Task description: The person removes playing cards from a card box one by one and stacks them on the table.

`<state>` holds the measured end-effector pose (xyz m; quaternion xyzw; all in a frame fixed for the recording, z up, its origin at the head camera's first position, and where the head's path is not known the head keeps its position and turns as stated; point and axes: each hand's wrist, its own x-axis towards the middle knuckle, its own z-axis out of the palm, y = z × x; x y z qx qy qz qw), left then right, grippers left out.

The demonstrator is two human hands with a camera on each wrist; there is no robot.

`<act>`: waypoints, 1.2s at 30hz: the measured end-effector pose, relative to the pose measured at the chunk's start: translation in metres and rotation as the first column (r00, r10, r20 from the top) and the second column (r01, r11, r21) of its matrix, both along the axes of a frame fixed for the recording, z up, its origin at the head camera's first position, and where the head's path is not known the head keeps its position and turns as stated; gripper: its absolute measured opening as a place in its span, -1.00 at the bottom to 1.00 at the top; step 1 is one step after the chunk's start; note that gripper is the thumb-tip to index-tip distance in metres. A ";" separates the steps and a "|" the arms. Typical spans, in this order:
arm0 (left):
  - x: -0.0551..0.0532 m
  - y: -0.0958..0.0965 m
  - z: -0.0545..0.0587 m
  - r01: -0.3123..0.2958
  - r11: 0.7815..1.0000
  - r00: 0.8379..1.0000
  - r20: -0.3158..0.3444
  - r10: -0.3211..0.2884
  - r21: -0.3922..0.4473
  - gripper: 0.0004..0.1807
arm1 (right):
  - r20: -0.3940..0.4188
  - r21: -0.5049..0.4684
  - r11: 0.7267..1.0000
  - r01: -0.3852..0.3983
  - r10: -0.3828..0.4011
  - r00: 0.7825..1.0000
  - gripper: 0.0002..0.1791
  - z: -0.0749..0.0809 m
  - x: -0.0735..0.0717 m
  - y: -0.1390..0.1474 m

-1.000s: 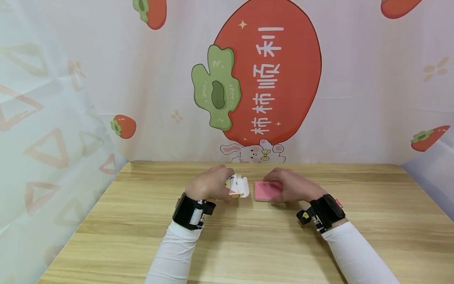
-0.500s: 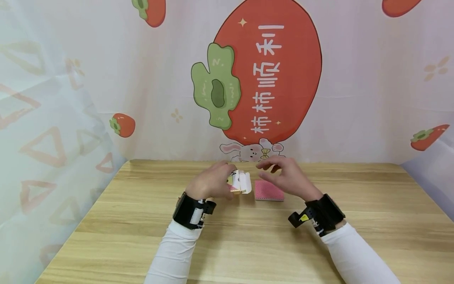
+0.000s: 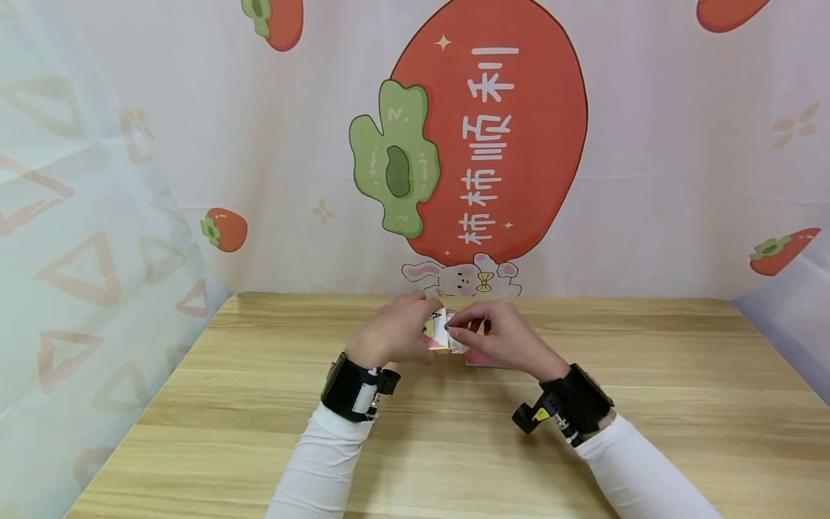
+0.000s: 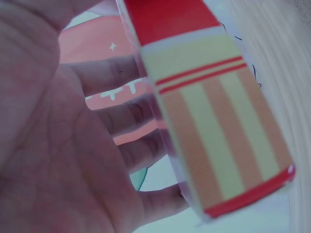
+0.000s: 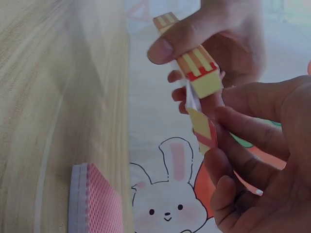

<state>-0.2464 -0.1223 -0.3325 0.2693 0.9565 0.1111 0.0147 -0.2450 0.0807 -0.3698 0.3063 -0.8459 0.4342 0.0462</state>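
Observation:
My left hand holds a playing-card box above the table, with its thumb along one side and fingers along the other. The striped narrow side of the box fills much of the left wrist view. Its end flap hangs open toward my right hand, whose thumb and fingertips pinch at the opened end. Partly behind the right hand, a deck of playing cards with a pink patterned back lies on the table. The inside of the box is hidden.
The wooden table reaches back to a cloth backdrop printed with persimmons and a rabbit. White cloth also hangs at the left side.
My right hand has let go of the card deck, lifted and moved left to the box's opened end. My left hand has raised the box slightly and shifted it right.

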 end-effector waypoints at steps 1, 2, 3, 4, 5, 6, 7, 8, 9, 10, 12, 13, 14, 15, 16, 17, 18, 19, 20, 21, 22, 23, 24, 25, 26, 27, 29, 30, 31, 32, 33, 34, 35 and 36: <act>0.000 0.000 0.000 0.001 1.000 1.000 -0.002 -0.001 0.002 -0.28 | 0.002 0.002 1.000 0.005 -0.005 1.000 -0.86 0.000 0.000 -0.001; 0.000 0.001 0.000 0.003 1.000 1.000 -0.002 -0.003 0.002 -0.28 | 0.006 0.004 1.000 0.015 -0.015 1.000 -0.87 0.000 0.001 -0.001; 0.001 0.001 0.001 0.005 1.000 1.000 -0.003 -0.005 0.003 -0.28 | 0.012 0.005 1.000 0.027 -0.027 1.000 -0.88 0.000 0.001 -0.002; 0.001 0.001 0.001 0.009 1.000 1.000 -0.005 -0.009 0.002 -0.28 | 0.020 0.007 0.999 0.039 -0.039 0.999 -0.89 0.000 0.001 -0.002; 0.001 0.002 0.001 0.011 1.000 1.000 -0.007 -0.011 0.000 -0.28 | 0.028 0.009 0.999 0.049 -0.050 0.998 -0.89 0.000 0.001 -0.002; 0.001 0.002 0.001 0.013 1.000 1.000 -0.008 -0.013 0.000 -0.28 | 0.037 0.012 0.998 0.060 -0.061 0.997 -0.91 -0.001 0.001 -0.003; 0.002 0.002 0.001 0.017 1.000 1.000 -0.008 -0.017 0.001 -0.28 | 0.044 0.017 0.997 0.071 -0.072 0.996 -0.92 -0.001 0.000 -0.003; 0.002 0.003 0.001 0.020 1.000 1.000 -0.008 -0.020 0.002 -0.28 | 0.052 0.020 0.997 0.080 -0.081 0.995 -0.92 -0.002 0.000 -0.002; 0.002 0.003 0.001 0.024 1.000 1.000 -0.007 -0.024 0.004 -0.28 | 0.059 0.022 0.996 0.086 -0.087 0.994 -0.92 -0.002 0.000 -0.002; 0.003 0.004 0.001 0.027 1.000 1.000 -0.006 -0.027 0.004 -0.29 | 0.065 0.023 0.996 0.090 -0.091 0.994 -0.91 -0.002 0.000 -0.002; 0.003 0.005 0.001 0.033 0.999 0.999 -0.003 -0.033 0.003 -0.29 | 0.069 0.021 0.995 0.095 -0.096 0.993 -0.90 -0.003 0.000 -0.002; 0.003 0.005 0.001 0.037 0.999 0.999 -0.003 -0.037 0.002 -0.29 | 0.071 0.019 0.995 0.096 -0.097 0.993 -0.89 -0.004 0.000 -0.002; 0.004 0.005 0.001 0.041 0.999 0.999 -0.004 -0.041 -0.002 -0.29 | 0.074 0.017 0.995 0.097 -0.098 0.992 -0.88 -0.004 -0.001 -0.002; 0.004 0.006 0.001 0.045 0.999 0.999 -0.005 -0.045 -0.005 -0.29 | 0.076 0.015 0.995 0.099 -0.100 0.992 -0.87 -0.005 -0.001 -0.002; 0.004 0.006 0.002 0.048 0.999 0.999 -0.004 -0.048 -0.006 -0.29 | 0.078 0.012 0.995 0.100 -0.101 0.992 -0.85 -0.005 -0.001 -0.002; 0.004 0.007 0.002 0.048 0.999 0.999 -0.004 -0.048 -0.007 -0.29 | 0.081 0.010 0.995 0.102 -0.102 0.991 -0.84 -0.005 -0.001 -0.002; 0.004 0.007 0.002 0.049 0.999 0.999 -0.004 -0.049 -0.008 -0.29 | 0.084 0.009 0.995 0.104 -0.104 0.991 -0.83 -0.006 -0.001 -0.002; 0.005 0.007 0.002 0.050 0.999 0.999 -0.004 -0.050 -0.008 -0.29 | 0.091 0.009 0.994 0.105 -0.106 0.990 -0.82 -0.007 -0.001 -0.002; 0.005 0.008 0.002 0.050 0.999 0.999 -0.006 -0.050 -0.009 -0.29 | 0.096 0.011 0.994 0.108 -0.109 0.989 -0.81 -0.007 -0.001 -0.003; 0.005 0.008 0.003 0.049 0.999 0.999 -0.006 -0.049 -0.009 -0.29 | 0.102 0.015 0.994 0.113 -0.114 0.988 -0.80 -0.008 0.000 -0.003; 0.006 0.008 0.003 0.047 0.999 0.999 -0.007 -0.047 -0.010 -0.28 | 0.108 0.020 0.993 0.116 -0.118 0.987 -0.80 -0.009 0.000 -0.003; 0.006 0.008 0.003 0.045 0.999 0.999 -0.009 -0.046 -0.013 -0.28 | 0.113 0.027 0.992 0.122 -0.124 0.986 -0.80 -0.009 0.000 -0.004; 0.006 0.009 0.003 0.045 0.999 0.999 -0.012 -0.045 -0.016 -0.28 | 0.117 0.035 0.991 0.127 -0.130 0.985 -0.80 -0.010 0.000 -0.004; 0.006 0.009 0.003 0.044 0.999 0.999 -0.014 -0.044 -0.018 -0.28 | 0.121 0.043 0.990 0.131 -0.135 0.983 -0.80 -0.010 0.000 -0.004; 0.006 0.009 0.004 0.043 0.999 0.999 -0.016 -0.043 -0.020 -0.27 | 0.125 0.049 0.990 0.134 -0.140 0.982 -0.81 -0.010 0.000 -0.004; 0.006 0.009 0.004 0.041 0.999 0.999 -0.016 -0.042 -0.022 -0.27 | 0.127 0.055 0.989 0.137 -0.143 0.981 -0.81 -0.010 0.000 -0.005; 0.007 0.008 0.004 0.041 0.999 0.999 -0.017 -0.041 -0.020 -0.27 | 0.128 0.065 0.988 0.138 -0.145 0.981 -0.82 -0.010 0.000 -0.005; 0.007 0.008 0.004 0.040 0.999 0.999 -0.017 -0.040 -0.019 -0.27 | 0.129 0.067 0.989 0.134 -0.142 0.981 -0.82 -0.009 0.001 -0.005; 0.007 0.008 0.004 0.040 0.999 0.999 -0.017 -0.040 -0.018 -0.26 | 0.130 0.069 0.989 0.131 -0.139 0.982 -0.81 -0.009 0.001 -0.005; 0.007 0.008 0.005 0.040 0.999 0.999 -0.017 -0.041 -0.015 -0.26 | 0.131 0.070 0.989 0.129 -0.137 0.982 -0.81 -0.008 0.001 -0.004; 0.007 0.007 0.005 0.040 0.999 0.999 -0.017 -0.040 -0.013 -0.26 | 0.132 0.071 0.990 0.126 -0.135 0.982 -0.80 -0.008 0.001 -0.004; 0.007 0.007 0.005 0.039 0.999 0.999 -0.018 -0.039 -0.012 -0.25 | 0.135 0.071 0.990 0.121 -0.130 0.982 -0.79 -0.007 0.001 -0.003; 0.007 0.006 0.005 0.037 0.999 0.999 -0.020 -0.037 -0.012 -0.25 | 0.142 0.070 0.991 0.115 -0.124 0.982 -0.78 -0.006 0.001 -0.003; 0.007 0.006 0.005 0.036 0.999 0.999 -0.018 -0.036 -0.008 -0.24 | 0.152 0.070 0.991 0.111 -0.121 0.981 -0.76 -0.005 0.001 -0.002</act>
